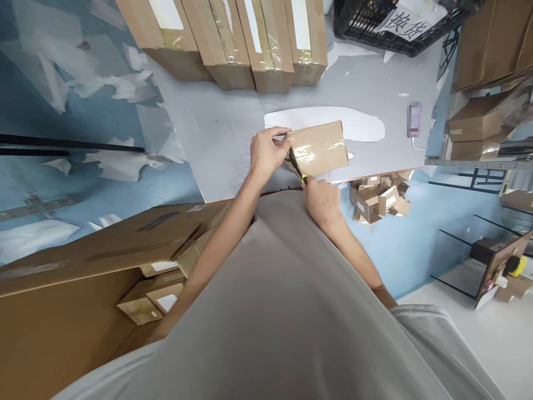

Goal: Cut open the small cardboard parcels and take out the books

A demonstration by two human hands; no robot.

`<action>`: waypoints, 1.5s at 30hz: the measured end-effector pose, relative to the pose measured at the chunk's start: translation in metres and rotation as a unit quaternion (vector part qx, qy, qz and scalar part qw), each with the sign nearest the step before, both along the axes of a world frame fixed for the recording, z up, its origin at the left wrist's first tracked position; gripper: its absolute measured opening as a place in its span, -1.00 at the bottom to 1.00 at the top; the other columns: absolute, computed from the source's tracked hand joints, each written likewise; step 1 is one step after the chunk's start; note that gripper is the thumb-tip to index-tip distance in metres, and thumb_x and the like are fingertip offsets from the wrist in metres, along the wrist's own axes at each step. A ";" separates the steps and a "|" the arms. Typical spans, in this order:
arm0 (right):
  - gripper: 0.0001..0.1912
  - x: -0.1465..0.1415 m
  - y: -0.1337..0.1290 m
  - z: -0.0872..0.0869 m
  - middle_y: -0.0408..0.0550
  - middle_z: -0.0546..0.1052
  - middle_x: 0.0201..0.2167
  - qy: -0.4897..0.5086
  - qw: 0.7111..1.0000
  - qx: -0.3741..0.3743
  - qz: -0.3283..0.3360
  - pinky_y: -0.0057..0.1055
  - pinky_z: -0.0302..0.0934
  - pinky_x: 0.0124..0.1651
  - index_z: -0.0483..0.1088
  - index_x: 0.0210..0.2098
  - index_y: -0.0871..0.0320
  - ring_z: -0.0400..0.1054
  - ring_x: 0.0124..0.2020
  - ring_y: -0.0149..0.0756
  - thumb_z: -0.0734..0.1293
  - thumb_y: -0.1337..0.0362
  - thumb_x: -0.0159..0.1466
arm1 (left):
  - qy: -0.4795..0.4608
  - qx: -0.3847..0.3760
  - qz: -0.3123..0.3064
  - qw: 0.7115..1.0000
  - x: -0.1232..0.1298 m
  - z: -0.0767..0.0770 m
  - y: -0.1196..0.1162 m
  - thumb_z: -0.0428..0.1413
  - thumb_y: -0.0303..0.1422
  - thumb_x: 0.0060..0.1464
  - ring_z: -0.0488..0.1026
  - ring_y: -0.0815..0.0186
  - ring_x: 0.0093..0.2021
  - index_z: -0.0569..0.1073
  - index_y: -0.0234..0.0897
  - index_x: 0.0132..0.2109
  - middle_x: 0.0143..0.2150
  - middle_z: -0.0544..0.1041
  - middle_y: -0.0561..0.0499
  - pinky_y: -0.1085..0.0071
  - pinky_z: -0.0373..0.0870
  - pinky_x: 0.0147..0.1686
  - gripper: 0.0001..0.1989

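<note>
A small brown cardboard box [320, 147] with shiny clear tape lies on the grey table [225, 133], partly over a white patch. My left hand [268, 151] holds the box's left end, with thumb and fingers at its upper left corner. A yellow and black cutting tool [304, 179] is in my right hand [323, 201], whose fingers are closed round it. The tool's dark end reaches the box's lower left edge. Whether it has gone into the cardboard cannot be made out.
Several taped boxes [270, 50] stand along the table's far side, beside a black crate [366, 28]. A large open carton [62, 322] is at lower left. Small boxes [375, 200] lie beyond the near edge. Shelves with cartons [474, 122] are at right.
</note>
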State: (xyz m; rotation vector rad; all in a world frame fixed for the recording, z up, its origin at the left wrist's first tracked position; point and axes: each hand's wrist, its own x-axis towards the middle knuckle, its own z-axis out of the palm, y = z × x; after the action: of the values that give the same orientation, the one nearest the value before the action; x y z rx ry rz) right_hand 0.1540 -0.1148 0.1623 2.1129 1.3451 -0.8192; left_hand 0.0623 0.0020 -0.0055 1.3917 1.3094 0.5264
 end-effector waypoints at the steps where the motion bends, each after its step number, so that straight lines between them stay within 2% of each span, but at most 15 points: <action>1: -0.65 0.004 -0.003 0.003 0.31 0.76 0.04 0.004 1.000 0.014 -0.015 -0.19 0.50 0.13 0.56 0.30 0.15 0.72 0.09 0.05 0.23 0.19 0.71 | -0.003 0.000 0.002 1.000 -0.001 -0.002 -0.001 0.32 -0.24 0.23 0.74 0.11 -0.01 0.77 -0.16 0.13 0.06 0.80 -0.06 0.22 0.57 0.21 -0.64; 3: -0.62 0.021 -0.010 0.006 0.25 0.77 -0.01 0.004 0.996 0.062 -0.060 -0.15 0.48 0.12 0.53 0.33 0.10 0.72 0.04 0.09 0.22 0.11 0.71 | -0.012 0.004 0.000 1.000 -0.003 -0.004 -0.002 0.32 -0.21 0.23 0.74 0.11 -0.02 0.76 -0.17 0.13 0.06 0.80 -0.06 0.23 0.58 0.20 -0.63; 5: -0.58 0.047 -0.016 -0.002 0.22 0.77 -0.03 -0.016 0.983 0.133 -0.125 -0.14 0.46 0.10 0.51 0.34 0.09 0.71 0.00 0.13 0.18 0.04 0.72 | -0.019 0.015 -0.004 1.000 -0.005 -0.005 -0.003 0.32 -0.16 0.24 0.74 0.12 0.02 0.75 -0.16 0.13 0.12 0.80 -0.07 0.26 0.59 0.17 -0.62; 8: -0.56 0.094 -0.023 -0.031 0.27 0.77 -0.04 -0.049 0.943 0.233 -0.234 -0.18 0.44 0.06 0.52 0.22 0.17 0.70 -0.03 0.13 0.19 -0.01 0.71 | -0.018 0.026 -0.008 0.999 -0.004 -0.004 -0.004 0.31 -0.05 0.28 0.73 0.11 0.09 0.73 -0.16 0.17 0.22 0.76 -0.11 0.29 0.61 0.15 -0.56; 10: -0.58 0.118 -0.028 -0.054 0.18 0.78 -0.15 0.014 0.922 0.263 -0.285 -0.28 0.43 -0.02 0.54 0.05 0.16 0.70 -0.18 -0.01 0.23 -0.03 0.69 | -0.017 0.027 -0.011 0.999 -0.003 -0.003 -0.004 0.29 0.05 0.32 0.73 0.11 0.13 0.71 -0.17 0.21 0.28 0.74 -0.15 0.30 0.63 0.14 -0.49; 12: -0.60 0.129 -0.034 -0.072 0.07 0.76 -0.26 0.079 0.902 0.279 -0.319 -0.36 0.41 -0.10 0.52 -0.09 0.13 0.66 -0.31 -0.15 0.26 -0.03 0.67 | -0.018 0.028 -0.013 0.999 -0.001 -0.003 -0.003 0.26 0.13 0.34 0.71 0.09 0.18 0.70 -0.17 0.24 0.32 0.71 -0.16 0.27 0.65 0.15 -0.42; 15: -0.62 0.123 -0.043 -0.084 -0.01 0.75 -0.33 0.112 0.886 0.293 -0.341 -0.40 0.39 -0.11 0.47 -0.20 0.09 0.64 -0.36 -0.21 0.31 -0.03 0.65 | -0.020 0.027 -0.014 0.999 -0.003 -0.002 0.001 0.25 0.18 0.35 0.67 0.05 0.29 0.66 -0.15 0.30 0.35 0.69 -0.17 0.19 0.65 0.24 -0.37; 18: -0.63 0.110 -0.050 -0.084 -0.03 0.74 -0.34 0.127 0.877 0.296 -0.356 -0.38 0.39 -0.09 0.45 -0.22 0.06 0.65 -0.36 -0.19 0.32 -0.03 0.64 | -0.004 0.049 -0.022 0.999 -0.006 0.004 0.003 0.25 0.18 0.38 0.55 -0.07 0.46 0.60 -0.10 0.40 0.44 0.62 -0.19 0.02 0.54 0.44 -0.34; 22: -0.60 0.103 -0.054 -0.078 -0.04 0.74 -0.29 0.146 0.868 0.299 -0.369 -0.36 0.41 -0.04 0.48 -0.12 0.06 0.67 -0.30 -0.17 0.19 -0.03 0.69 | 0.050 0.151 -0.092 0.983 0.006 0.025 -0.007 0.21 0.11 0.45 0.20 -0.16 0.71 0.53 0.06 0.48 0.64 0.39 -0.09 -0.18 0.17 0.69 -0.40; 26: -0.63 0.107 -0.053 -0.070 0.02 0.76 -0.16 0.127 0.889 0.283 -0.337 -0.31 0.42 0.03 0.51 0.04 0.06 0.67 -0.13 -0.07 0.14 0.05 0.68 | 0.044 0.201 -0.223 0.953 0.039 0.041 -0.028 0.18 0.08 0.47 0.05 -0.19 0.77 0.58 0.14 0.42 0.66 0.38 -0.01 -0.34 -0.06 0.73 -0.50; 29: -0.62 0.111 -0.050 -0.065 0.09 0.77 -0.05 0.108 0.904 0.274 -0.310 -0.26 0.41 0.07 0.52 0.17 0.07 0.66 -0.04 0.01 0.15 0.09 0.65 | 0.044 0.212 -0.272 0.938 0.059 0.039 -0.039 0.14 0.08 0.50 0.05 -0.17 0.77 0.57 0.13 0.43 0.65 0.41 -0.01 -0.37 -0.10 0.73 -0.50; 35: -0.53 0.112 -0.042 -0.059 0.13 0.77 0.12 0.125 0.921 0.243 -0.276 -0.20 0.46 0.14 0.49 0.41 0.08 0.68 0.08 0.08 0.15 0.14 0.66 | 0.058 0.219 -0.268 0.936 0.063 0.024 -0.043 0.08 0.07 0.53 0.09 -0.14 0.76 0.54 0.10 0.48 0.63 0.44 -0.06 -0.33 -0.11 0.74 -0.47; 39: -0.49 0.109 -0.036 -0.058 0.12 0.75 0.23 0.138 0.932 0.215 -0.258 -0.19 0.47 0.20 0.46 0.48 0.08 0.68 0.15 0.06 0.14 0.17 0.67 | 0.064 0.207 -0.269 0.938 0.062 0.023 -0.043 0.09 0.09 0.53 0.07 -0.17 0.76 0.54 0.06 0.48 0.65 0.41 -0.10 -0.33 -0.15 0.74 -0.45; 45: -0.47 0.109 -0.029 -0.057 0.11 0.74 0.24 0.129 0.942 0.194 -0.241 -0.16 0.48 0.23 0.41 0.54 0.07 0.68 0.15 0.05 0.13 0.18 0.68 | 0.067 0.206 -0.263 0.940 0.062 0.023 -0.044 0.06 0.09 0.53 0.09 -0.14 0.76 0.53 0.04 0.50 0.62 0.45 -0.13 -0.30 -0.14 0.75 -0.43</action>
State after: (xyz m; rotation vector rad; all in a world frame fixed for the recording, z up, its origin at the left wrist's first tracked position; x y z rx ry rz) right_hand 0.2627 -0.1443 0.1051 2.7939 1.1988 -1.1295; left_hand 0.1244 -0.0416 0.0175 2.0722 0.8944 0.3499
